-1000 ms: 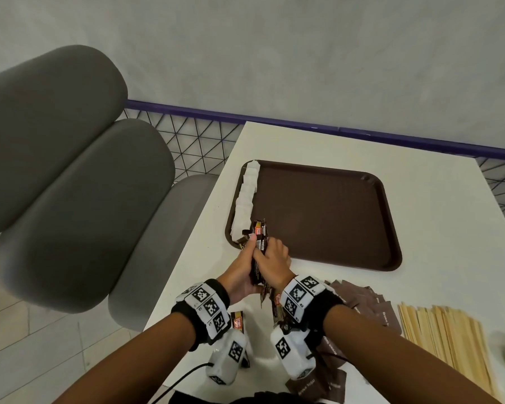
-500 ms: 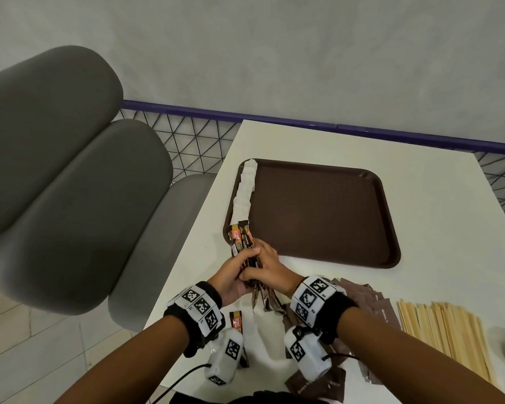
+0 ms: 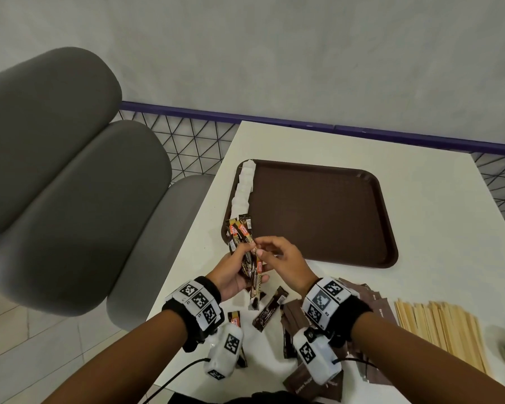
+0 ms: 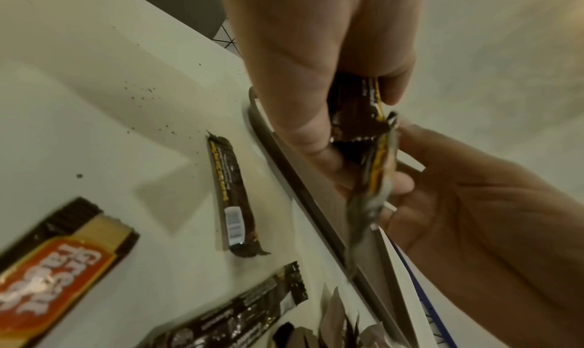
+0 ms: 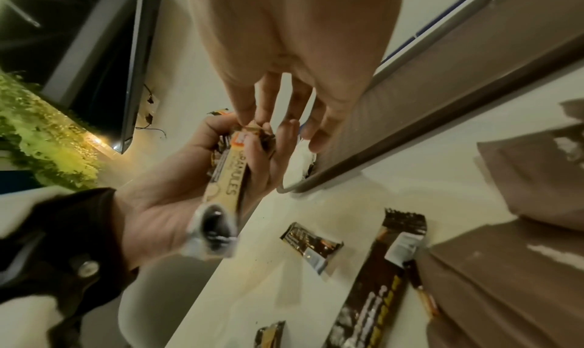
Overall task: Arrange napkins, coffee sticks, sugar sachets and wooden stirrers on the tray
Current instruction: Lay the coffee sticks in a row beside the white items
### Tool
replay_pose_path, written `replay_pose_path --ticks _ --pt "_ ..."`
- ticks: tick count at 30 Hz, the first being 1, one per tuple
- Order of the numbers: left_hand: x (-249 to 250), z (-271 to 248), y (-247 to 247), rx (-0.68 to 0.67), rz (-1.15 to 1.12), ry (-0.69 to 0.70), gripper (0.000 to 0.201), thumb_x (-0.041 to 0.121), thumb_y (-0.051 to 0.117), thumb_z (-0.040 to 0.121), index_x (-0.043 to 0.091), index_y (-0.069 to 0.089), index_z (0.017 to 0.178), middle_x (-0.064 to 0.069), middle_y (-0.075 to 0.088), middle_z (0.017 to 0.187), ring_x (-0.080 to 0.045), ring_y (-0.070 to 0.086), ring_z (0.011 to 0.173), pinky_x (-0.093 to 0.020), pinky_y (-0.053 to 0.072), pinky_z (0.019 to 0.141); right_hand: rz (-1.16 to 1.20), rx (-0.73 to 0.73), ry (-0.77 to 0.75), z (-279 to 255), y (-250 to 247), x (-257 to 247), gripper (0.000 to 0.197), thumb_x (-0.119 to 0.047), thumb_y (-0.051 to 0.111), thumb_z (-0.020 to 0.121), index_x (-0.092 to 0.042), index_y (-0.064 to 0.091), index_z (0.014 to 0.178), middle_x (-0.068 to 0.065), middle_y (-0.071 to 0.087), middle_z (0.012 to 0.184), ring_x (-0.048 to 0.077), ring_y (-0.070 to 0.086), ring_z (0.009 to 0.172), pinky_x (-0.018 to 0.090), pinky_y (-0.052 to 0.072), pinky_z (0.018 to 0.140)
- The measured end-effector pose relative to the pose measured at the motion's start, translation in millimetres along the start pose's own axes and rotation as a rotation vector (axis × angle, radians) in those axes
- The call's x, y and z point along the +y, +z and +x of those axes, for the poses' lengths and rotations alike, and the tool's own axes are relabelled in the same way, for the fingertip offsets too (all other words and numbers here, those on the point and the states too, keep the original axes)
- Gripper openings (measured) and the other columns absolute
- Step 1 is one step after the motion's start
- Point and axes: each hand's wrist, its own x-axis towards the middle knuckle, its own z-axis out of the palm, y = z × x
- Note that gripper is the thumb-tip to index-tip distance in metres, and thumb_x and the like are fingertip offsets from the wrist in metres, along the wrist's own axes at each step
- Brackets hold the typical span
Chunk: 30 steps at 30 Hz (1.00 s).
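Left hand holding coffee stick bundle, right hand picking at it

Coffee sticks (image 3: pixel 243 246) sit fanned in the left hand (image 3: pixel 231 275), fingers curled round them, above the tray's (image 3: pixel 327 211) near-left corner. Right hand (image 3: pixel 286 262) fingertips (image 5: pixel 249 115) pinch the bundle's top; other fingers loosely spread. Napkins (image 3: pixel 243 188) line the tray's left edge. Loose coffee sticks (image 3: pixel 270 312), brown sugar sachets (image 3: pixel 376 304) and wooden stirrers (image 3: pixel 438 328) lie along the table's (image 3: pixel 435 258) near edge.

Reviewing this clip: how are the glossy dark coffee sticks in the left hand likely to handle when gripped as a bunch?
The glossy dark coffee sticks probably slide against each other: they fan out unevenly above the left hand. They look light and thin, since a loose grip carries several. The one at the right hand hangs straight, so likely semi-stiff.
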Motion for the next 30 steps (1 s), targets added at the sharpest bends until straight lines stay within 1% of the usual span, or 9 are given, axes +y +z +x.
replay_pose_path --ticks 2,5,9,12,14,18,22,26,30 --pt "1 -1 1 -0.005 0.018 -0.008 0.034 0.029 0.047 0.096 0.007 0.058 0.119 -0.013 0.068 0.103 -0.025 0.07 0.085 -0.029 0.057 0.058 0.032 0.002 0.015 2 0 -2 0.021 -0.016 0.066 0.083 -0.034 0.063 0.093 -0.001 0.061 0.098 0.026 0.059 0.103 0.051 0.051 0.089" --pt "0 1 1 -0.007 0.037 -0.015 0.04 0.034 0.05 0.094 0.011 0.056 0.126 -0.007 0.068 0.094 -0.021 0.068 0.077 -0.026 0.052 0.051 0.055 0.017 0.028 8 -1 -3 0.016 -0.009 0.069 0.08 -0.023 0.06 0.084 0.008 0.063 0.092 0.025 0.061 0.092 0.041 0.052 0.088" --pt "0 1 1 0.009 0.039 -0.024 0.032 0.031 0.049 0.095 0.01 0.056 0.117 -0.011 0.066 0.092 -0.015 0.061 0.058 -0.021 0.046 0.043 0.26 0.096 0.075 15 -5 -5 0.015 -0.001 0.062 0.084 -0.012 0.052 0.082 0.003 0.057 0.079 0.013 0.058 0.072 0.019 0.053 0.059" --pt "2 1 -3 0.048 0.052 -0.02 0.02 0.026 0.048 0.095 0.01 0.056 0.102 -0.01 0.067 0.085 -0.015 0.057 0.052 -0.02 0.041 0.041 0.374 0.142 0.127 20 -14 -5 0.014 -0.002 0.058 0.087 -0.011 0.047 0.09 0.007 0.06 0.08 0.019 0.059 0.066 0.021 0.054 0.055" --pt "6 2 -7 0.091 0.06 -0.002 0.017 0.025 0.049 0.095 0.01 0.056 0.099 -0.01 0.067 0.084 -0.015 0.056 0.052 -0.02 0.039 0.042 0.332 0.154 0.13 26 -23 -6 0.014 -0.002 0.056 0.088 -0.013 0.048 0.09 0.009 0.06 0.077 0.018 0.056 0.059 0.021 0.052 0.053" --pt "18 4 -16 0.152 0.038 0.037 0.019 0.025 0.053 0.093 0.01 0.059 0.101 -0.007 0.063 0.085 -0.016 0.059 0.055 -0.022 0.039 0.043 0.166 0.221 0.08 50 -46 -7 0.014 0.001 0.053 0.089 -0.012 0.054 0.095 0.004 0.056 0.076 0.011 0.05 0.057 0.018 0.047 0.051" --pt "36 8 -24 0.173 0.002 0.08 0.024 0.026 0.054 0.092 0.009 0.061 0.106 -0.004 0.055 0.073 -0.015 0.056 0.053 -0.021 0.038 0.041 0.048 0.289 0.058 86 -69 -6 0.025 0.005 0.049 0.089 -0.015 0.06 0.1 0.0 0.055 0.077 0.01 0.046 0.06 0.018 0.044 0.055" --pt "53 15 -30 0.227 -0.044 0.125 0.022 0.024 0.057 0.09 0.008 0.06 0.103 -0.006 0.054 0.072 -0.015 0.055 0.051 -0.021 0.037 0.039 0.015 0.405 0.093 129 -83 -3 0.027 0.004 0.054 0.086 -0.006 0.056 0.112 -0.001 0.054 0.078 0.01 0.05 0.06 0.015 0.046 0.051" --pt "64 22 -38 0.268 -0.079 0.159 0.018 0.021 0.059 0.088 0.005 0.056 0.096 -0.01 0.058 0.073 -0.016 0.055 0.05 -0.021 0.038 0.039 0.032 0.537 0.17 176 -89 2 0.028 0.002 0.061 0.083 0.002 0.054 0.111 0.007 0.061 0.09 0.015 0.054 0.058 0.014 0.046 0.047"
